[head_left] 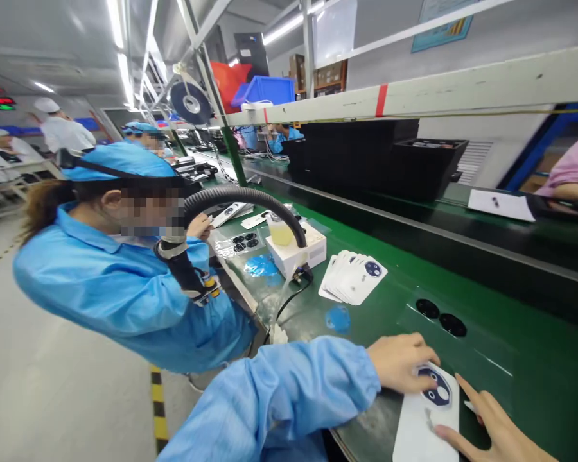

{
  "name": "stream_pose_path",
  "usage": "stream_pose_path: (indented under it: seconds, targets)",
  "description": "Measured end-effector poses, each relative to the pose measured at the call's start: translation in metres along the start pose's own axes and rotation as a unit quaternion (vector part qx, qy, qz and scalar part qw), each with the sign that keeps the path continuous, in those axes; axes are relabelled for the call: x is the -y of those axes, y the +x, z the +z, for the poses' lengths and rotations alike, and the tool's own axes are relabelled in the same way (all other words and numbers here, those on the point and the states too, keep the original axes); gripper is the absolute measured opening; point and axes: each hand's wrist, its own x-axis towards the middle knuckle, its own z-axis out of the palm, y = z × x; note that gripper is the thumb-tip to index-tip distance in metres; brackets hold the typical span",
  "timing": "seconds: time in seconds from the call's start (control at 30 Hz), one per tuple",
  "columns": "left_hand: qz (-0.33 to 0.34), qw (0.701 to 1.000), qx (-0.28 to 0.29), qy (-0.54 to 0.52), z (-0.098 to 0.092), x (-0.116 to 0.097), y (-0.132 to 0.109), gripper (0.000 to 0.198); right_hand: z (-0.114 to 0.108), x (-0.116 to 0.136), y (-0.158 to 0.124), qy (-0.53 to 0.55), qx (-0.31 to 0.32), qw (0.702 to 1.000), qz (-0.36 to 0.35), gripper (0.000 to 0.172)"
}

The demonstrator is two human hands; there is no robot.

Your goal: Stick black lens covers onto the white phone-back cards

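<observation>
- Left hand (399, 362): comes in from the left in a blue sleeve. It lies palm-down on the camera end of the white phone back cover (421, 427). The fingers are bent and the tips press on the cover. They do not close round it.
- Right hand (492, 428): flat and open, fingers stretched out. One finger touches the lower edge of the cover and the index finger lies along its right side. It holds nothing.
- White phone back cover: lies flat on the green bench top (520, 359) at the near edge, between the two hands. A dark blue film (437, 389) surrounds its camera openings.
- Two black round parts (440, 317): on the bench just beyond the left hand.
- Fanned stack of white covers (351, 277): farther back, well apart from the hands.
- White box (299, 251): behind the stack, under a black corrugated hose (250, 197).
- Co-worker in a blue smock (120, 289): seated at the left.
</observation>
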Motion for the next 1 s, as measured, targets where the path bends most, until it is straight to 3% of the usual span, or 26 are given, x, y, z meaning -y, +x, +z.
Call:
stream_pose_path:
  seconds: [0.1,0.2,0.27,0.47,0.73,1.0]
  targets:
    - [0.024,0.999,0.023,-0.008,0.003,0.009,0.024,0.024,-0.015,0.022,-0.007,-0.037,0.009,0.999,0.008,0.083]
    - [0.046,0.998,0.045,-0.023,0.011,0.017,0.035,0.024,-0.029,0.044,-0.012,-0.059,0.024,0.997,-0.037,0.080]
    - [0.053,0.997,0.055,-0.032,0.016,0.022,0.038,0.025,-0.035,0.051,-0.012,-0.044,0.031,0.998,-0.026,0.082]
    - [0.081,0.993,0.078,-0.038,0.014,0.028,0.039,0.024,-0.038,0.057,-0.015,-0.018,0.031,0.999,-0.005,0.091]
    - [0.089,0.989,0.115,-0.019,0.001,0.020,0.040,0.022,-0.038,0.058,-0.016,-0.016,0.028,0.999,-0.014,0.086]
    - [0.066,0.989,0.135,0.010,0.000,0.017,0.040,0.023,-0.039,0.058,-0.015,-0.024,0.032,0.999,-0.019,0.089]
